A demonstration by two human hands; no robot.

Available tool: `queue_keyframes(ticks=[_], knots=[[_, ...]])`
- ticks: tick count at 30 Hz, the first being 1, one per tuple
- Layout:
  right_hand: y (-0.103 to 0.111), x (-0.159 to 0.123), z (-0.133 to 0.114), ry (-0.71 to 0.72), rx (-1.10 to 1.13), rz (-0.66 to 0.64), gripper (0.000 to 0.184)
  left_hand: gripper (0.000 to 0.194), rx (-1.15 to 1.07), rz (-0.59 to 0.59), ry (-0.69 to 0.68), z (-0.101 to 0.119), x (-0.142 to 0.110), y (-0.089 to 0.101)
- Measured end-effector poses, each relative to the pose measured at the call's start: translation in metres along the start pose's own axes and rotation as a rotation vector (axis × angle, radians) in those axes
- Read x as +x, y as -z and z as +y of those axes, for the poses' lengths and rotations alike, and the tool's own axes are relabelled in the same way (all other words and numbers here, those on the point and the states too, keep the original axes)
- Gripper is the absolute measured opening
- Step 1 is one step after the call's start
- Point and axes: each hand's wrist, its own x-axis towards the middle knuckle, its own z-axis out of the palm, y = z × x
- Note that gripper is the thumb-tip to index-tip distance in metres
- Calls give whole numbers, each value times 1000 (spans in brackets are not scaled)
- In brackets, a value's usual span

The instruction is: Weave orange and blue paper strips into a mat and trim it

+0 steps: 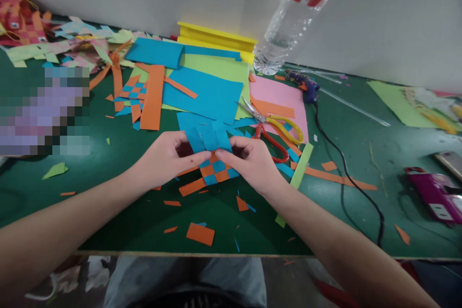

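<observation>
A woven paper piece (pixel 218 169) of blue and orange strips is held up over the middle of the green table. Its upper part is folded blue paper; the lower part is a checkered weave with a loose orange strip end at the left. My left hand (pixel 180 154) pinches the left side, thumb in front and fingers behind. On the right side my right hand (pixel 249 159) grips it the same way, and the two thumb tips nearly meet. Fingers behind the paper are hidden. Close to my right hand lie scissors (pixel 279 125) with yellow and red handles.
Blue paper sheets (pixel 207 91), an orange strip (pixel 153 98) and another checkered piece (pixel 133 94) lie behind. A water bottle (pixel 285 24) stands at the wall beside a glue gun (pixel 305 86), whose black cord (pixel 335 149) runs to the front edge. Farther right is a purple power socket (pixel 435 195).
</observation>
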Motion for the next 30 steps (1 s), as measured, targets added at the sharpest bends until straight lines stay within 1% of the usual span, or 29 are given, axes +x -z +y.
queue_keyframes(ticks=[5,8,16,22,24,27,30], knots=[[-2,-1,-3,-19,61,-21,27,24,39,10,-32,2,0,0],[-3,-1,-2,-10,76,-26,24,22,49,25,-54,1,0,0],[-1,0,1,16,106,-45,15,21,27,38,-43,-1,-2,-1],[-1,-1,-1,-35,95,-44,21,23,111,74,-39,-1,-4,1],[-2,-1,0,-52,91,-36,23,24,109,83,-46,0,-4,1],[-2,-2,1,-73,102,-29,24,20,72,86,-63,1,-3,1],[-2,-2,3,-60,136,-37,20,13,62,85,-84,2,-2,0]])
